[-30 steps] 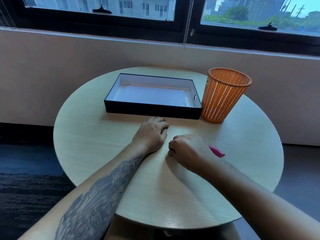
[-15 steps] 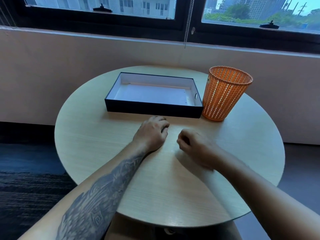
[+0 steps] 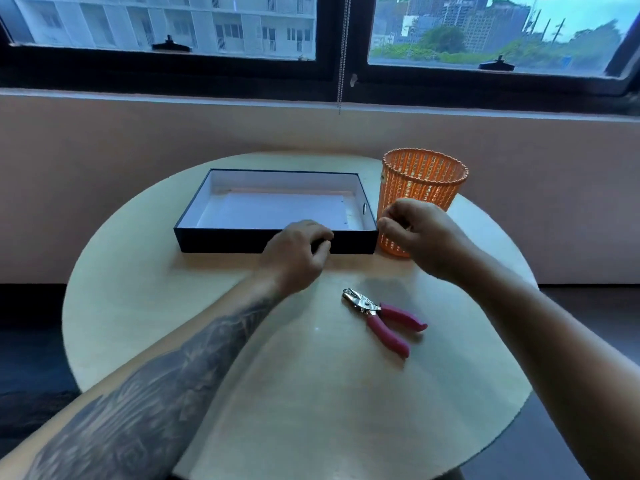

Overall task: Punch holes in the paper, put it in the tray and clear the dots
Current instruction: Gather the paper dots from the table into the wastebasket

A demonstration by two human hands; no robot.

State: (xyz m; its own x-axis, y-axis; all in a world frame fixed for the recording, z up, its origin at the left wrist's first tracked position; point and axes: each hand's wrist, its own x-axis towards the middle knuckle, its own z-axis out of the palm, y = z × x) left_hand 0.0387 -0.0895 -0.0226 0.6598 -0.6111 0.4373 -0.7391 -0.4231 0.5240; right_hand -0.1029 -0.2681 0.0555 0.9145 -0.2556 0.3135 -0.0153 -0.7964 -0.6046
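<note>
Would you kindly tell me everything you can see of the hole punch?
The hole punch is a plier-type hand tool: a shiny silver metal head and two pink handles, plastic-coated by their look, spread apart. It lies flat on the pale wooden table, head pointing far-left, handles near-right. Only the table touches it.

Round desk (image 3: 311, 393) with a pale wood-grain top, nothing fancy. Behind its far edge there's a plain pinkish-beige wall (image 3: 138, 161), topped by a wide window in a chunky black frame (image 3: 349, 74). A beaded blind chain (image 3: 343, 57) hangs down right at the middle post, and a black latch (image 3: 170, 46) sits on the left sill, with another one (image 3: 495, 64) on the right. Outside you get a white apartment block (image 3: 173, 19) on the left and some green trees (image 3: 446, 39) on the right. The floor (image 3: 31, 341) around the desk is dark.
</note>
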